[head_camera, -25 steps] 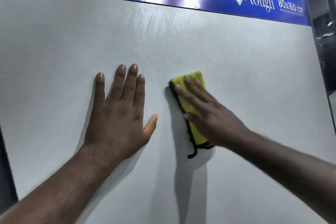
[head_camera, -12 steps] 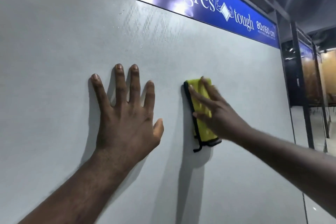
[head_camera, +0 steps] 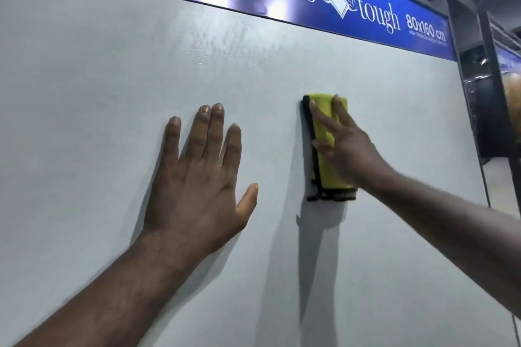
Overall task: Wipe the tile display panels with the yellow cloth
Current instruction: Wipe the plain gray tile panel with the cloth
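Your left hand (head_camera: pixel 197 175) is flat and spread on the pale tile panel (head_camera: pixel 84 93), centre frame; your right hand (head_camera: pixel 345 146) presses straight fingers over the folded yellow cloth (head_camera: pixel 324 127), just right. It looks soft and light, so keep a broad palm across its middle under the blue sign (head_camera: pixel 366 0).

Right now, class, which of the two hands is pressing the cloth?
The right hand, fingers spread over the cloth; the left hand lies flat on the bare panel beside it.
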Demonstrator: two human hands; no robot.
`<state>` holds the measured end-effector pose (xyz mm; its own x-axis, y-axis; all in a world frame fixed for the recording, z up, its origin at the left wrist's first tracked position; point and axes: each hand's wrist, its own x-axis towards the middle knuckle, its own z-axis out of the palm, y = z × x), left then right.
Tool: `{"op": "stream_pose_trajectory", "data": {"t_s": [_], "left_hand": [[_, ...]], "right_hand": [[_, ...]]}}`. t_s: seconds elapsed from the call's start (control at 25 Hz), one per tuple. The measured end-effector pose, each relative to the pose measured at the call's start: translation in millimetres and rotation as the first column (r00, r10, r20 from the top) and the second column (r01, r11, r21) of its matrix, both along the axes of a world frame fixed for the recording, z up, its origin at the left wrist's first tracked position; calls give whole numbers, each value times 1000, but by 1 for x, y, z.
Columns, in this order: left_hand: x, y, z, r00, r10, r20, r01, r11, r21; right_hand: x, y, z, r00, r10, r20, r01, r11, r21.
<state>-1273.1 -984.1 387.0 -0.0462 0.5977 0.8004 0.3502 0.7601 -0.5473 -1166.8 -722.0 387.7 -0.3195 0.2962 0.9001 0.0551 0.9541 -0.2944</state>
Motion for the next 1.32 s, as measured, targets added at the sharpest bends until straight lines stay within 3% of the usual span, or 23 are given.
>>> {"op": "stream_pose_trajectory", "data": {"t_s": [0.04, 0.12, 0.2, 0.24, 0.44, 0.48, 0.64, 0.72, 0.76, 0.92, 0.96, 1.08, 1.16, 1.32], "left_hand": [[3, 16, 4, 1000, -10, -2, 10, 1000, 8], [8, 46, 7, 1000, -27, -4, 28, 999, 39], [11, 70, 5, 999, -35, -2, 35, 999, 28], [10, 78, 5, 999, -42, -9, 42, 999, 17], [6, 107, -4, 998, -35, -43, 36, 999, 15], [6, 109, -7, 998, -35, -50, 36, 999, 18], [6, 109, -13, 997, -52, -63, 54, 998, 34], [6, 109, -14, 997, -48, -62, 50, 998, 27], [5, 108, -14, 997, -40, -64, 42, 999, 26], [3, 109, -15, 996, -56, -64, 58, 998, 28], [2, 109, -15, 996, -67, -66, 69, 997, 27], [2, 106, -16, 994, -78, -73, 80, 997, 21], [3, 106, -16, 996, -67, -59, 68, 998, 7], [4, 107, -12, 996, -83, -37, 82, 996, -19]], "right_hand": [[-1, 5, 10, 1000, -8, 0, 8, 1000, 17], [-6, 7, -2, 999, -43, -16, 46, 960, 277], [-3, 20, -39, 994, -99, 37, 66, 855, 515], [-2, 36, -53, 991, -127, 49, 83, 845, 529], [-3, 106, -1, 993, -104, -52, 110, 987, 114], [-6, 101, 4, 994, -100, -49, 106, 987, 122], [-6, 77, -51, 994, -98, -41, 106, 896, 431], [-5, 89, -78, 989, -143, -26, 140, 893, 428], [-4, 96, -72, 988, -148, -40, 152, 907, 393], [-11, 99, -2, 988, -119, -96, 121, 993, 10], [-12, 83, 1, 987, -119, -111, 125, 991, 46], [-14, 56, -46, 989, -119, -90, 144, 918, 370], [-6, 81, -61, 987, -156, -47, 162, 901, 402], [-2, 131, -9, 990, -126, -63, 125, 992, -21]]}}
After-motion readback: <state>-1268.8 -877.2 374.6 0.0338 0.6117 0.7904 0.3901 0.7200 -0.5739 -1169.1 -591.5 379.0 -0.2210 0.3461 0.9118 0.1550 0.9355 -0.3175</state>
